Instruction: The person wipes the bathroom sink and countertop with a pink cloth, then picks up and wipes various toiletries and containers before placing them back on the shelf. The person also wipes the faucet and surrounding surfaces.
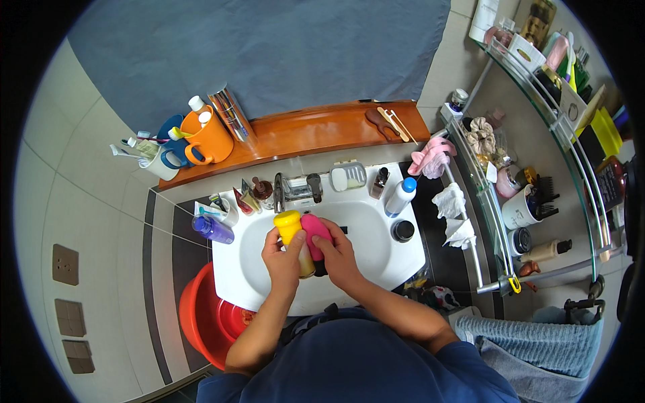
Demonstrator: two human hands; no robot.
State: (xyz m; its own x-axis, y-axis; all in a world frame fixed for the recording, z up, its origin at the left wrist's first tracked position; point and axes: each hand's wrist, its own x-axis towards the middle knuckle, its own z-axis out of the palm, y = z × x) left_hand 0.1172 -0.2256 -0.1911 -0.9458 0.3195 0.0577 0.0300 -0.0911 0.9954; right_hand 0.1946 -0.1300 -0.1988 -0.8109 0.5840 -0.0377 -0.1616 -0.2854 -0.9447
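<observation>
Over the white sink basin (373,247), my left hand (283,261) is closed around a yellow-capped bottle (288,224) with a pale yellowish body. My right hand (338,252) grips a bright pink bottle (312,226) with a dark end pointing towards me. The two bottles are held upright side by side and appear to touch. Behind them stands the chrome faucet (279,194) at the back of the sink. My fingers hide parts of both bottles.
A white bottle with a blue cap (401,196) and a black round jar (403,231) stand on the sink's right rim. A purple bottle (213,229) stands left. Behind is a wooden shelf (302,126) with an orange mug (209,136). A red basin (196,312) sits lower left; glass shelves (541,101) hang right.
</observation>
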